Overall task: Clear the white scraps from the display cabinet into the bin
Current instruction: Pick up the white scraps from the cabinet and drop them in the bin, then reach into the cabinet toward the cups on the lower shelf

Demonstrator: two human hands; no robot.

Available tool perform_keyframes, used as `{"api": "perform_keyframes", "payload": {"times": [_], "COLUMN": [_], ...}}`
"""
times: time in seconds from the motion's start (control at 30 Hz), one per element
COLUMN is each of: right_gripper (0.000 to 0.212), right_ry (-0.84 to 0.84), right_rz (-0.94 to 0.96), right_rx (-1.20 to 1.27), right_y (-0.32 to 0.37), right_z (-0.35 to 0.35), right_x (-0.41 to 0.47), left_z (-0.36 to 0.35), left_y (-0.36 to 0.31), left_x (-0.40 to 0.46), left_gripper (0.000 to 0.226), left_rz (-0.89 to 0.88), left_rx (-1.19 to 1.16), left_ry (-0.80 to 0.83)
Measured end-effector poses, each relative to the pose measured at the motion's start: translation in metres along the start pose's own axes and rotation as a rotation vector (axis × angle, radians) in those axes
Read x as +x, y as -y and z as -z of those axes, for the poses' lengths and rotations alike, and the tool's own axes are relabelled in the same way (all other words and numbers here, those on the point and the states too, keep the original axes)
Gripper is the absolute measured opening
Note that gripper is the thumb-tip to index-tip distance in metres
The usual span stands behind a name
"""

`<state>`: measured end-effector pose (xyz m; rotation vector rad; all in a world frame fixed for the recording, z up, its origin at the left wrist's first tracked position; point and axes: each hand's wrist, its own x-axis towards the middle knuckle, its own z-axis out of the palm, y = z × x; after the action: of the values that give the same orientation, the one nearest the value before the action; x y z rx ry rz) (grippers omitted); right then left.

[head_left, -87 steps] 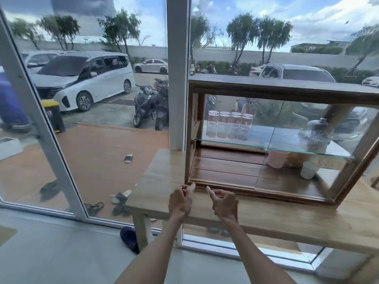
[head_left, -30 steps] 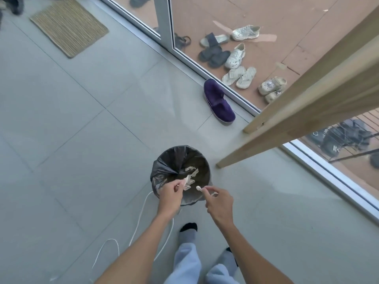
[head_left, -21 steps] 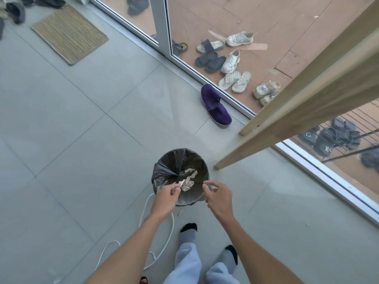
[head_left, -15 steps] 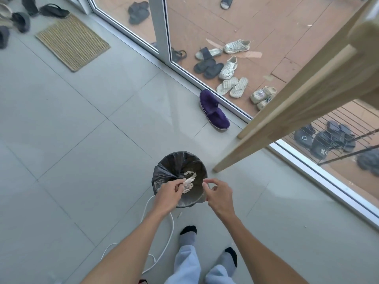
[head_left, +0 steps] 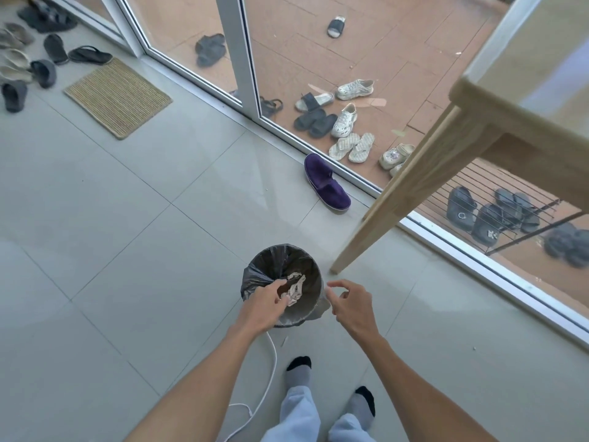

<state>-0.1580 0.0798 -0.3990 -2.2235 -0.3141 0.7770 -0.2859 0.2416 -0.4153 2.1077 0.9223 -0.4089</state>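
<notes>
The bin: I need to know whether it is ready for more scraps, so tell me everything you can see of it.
The bin is small, round and stands upright on the grey tiled floor, beside the wooden table leg. A black plastic liner is folded over its rim. Inside lie crumpled white scraps, with room left above them. The left hand reaches over the near rim, fingers curled inward; whether it touches the liner is unclear. The right hand hovers open beside the rim. A white cord runs along the floor behind it.

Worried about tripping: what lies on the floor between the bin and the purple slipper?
Only bare floor tile between bin and purple slipper in the head view.
</notes>
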Motion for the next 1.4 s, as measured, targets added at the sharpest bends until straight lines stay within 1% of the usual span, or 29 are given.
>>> {"api": "perform_keyframes", "payload": {"times": [0.13,0.33,0.47,0.57,0.63,0.73,0.83,0.9,0.97,1.1,1.3,1.4], "right_gripper": [0.013,0.013,0.018,0.016,0.013,0.014,0.010,0.007,0.009,0.015,0.010,0.010], "right_ry": [-0.042,-0.058,-0.076,-0.085,-0.123,-0.235,-0.295,-0.361,-0.437,-0.536,-0.706,-0.808], "right_rz": [0.064,0.204,0.355,0.507,0.556,0.576,0.594,0.561,0.498,0.422,0.363,0.319], "right_rx": [0.023,0.034,-0.039,-0.141,-0.188,-0.168,-0.167,-0.166,-0.155,-0.155,-0.153,-0.153], "right_y": [0.042,0.122,0.163,0.188,0.197,0.202,0.196,0.186,0.173,0.138,0.087,0.063], "right_z": [0.034,0.094,0.139,0.183,0.215,0.262,0.311,0.343,0.374,0.434,0.525,0.566], "right_x": [-0.004,-0.033,-0.060,-0.081,-0.096,-0.113,-0.132,-0.145,-0.154,-0.174,-0.219,-0.235], "left_z": [0.041,0.113,0.156,0.182,0.193,0.199,0.190,0.177,0.160,0.120,0.052,0.023], "left_y": [-0.034,-0.099,-0.156,-0.206,-0.239,-0.288,-0.336,-0.367,-0.397,-0.451,-0.508,-0.525], "left_x": [-0.017,-0.055,-0.080,-0.100,-0.113,-0.130,-0.141,-0.147,-0.153,-0.170,-0.178,-0.180], "left_gripper": [0.041,0.037,0.033,0.028,0.024,0.027,0.030,0.031,0.031,0.030,0.036,0.042], "left_rz": [-0.065,-0.212,-0.309,-0.379,-0.409,-0.467,-0.545,-0.576,-0.617,-0.684,-0.743,-0.763], "left_rx": [-0.010,0.043,0.057,0.063,0.083,0.076,0.111,0.118,0.121,0.134,0.162,0.274], "left_ry": [-0.039,-0.166,-0.240,-0.307,-0.352,-0.375,-0.412,-0.416,-0.402,-0.368,-0.296,-0.271]}}
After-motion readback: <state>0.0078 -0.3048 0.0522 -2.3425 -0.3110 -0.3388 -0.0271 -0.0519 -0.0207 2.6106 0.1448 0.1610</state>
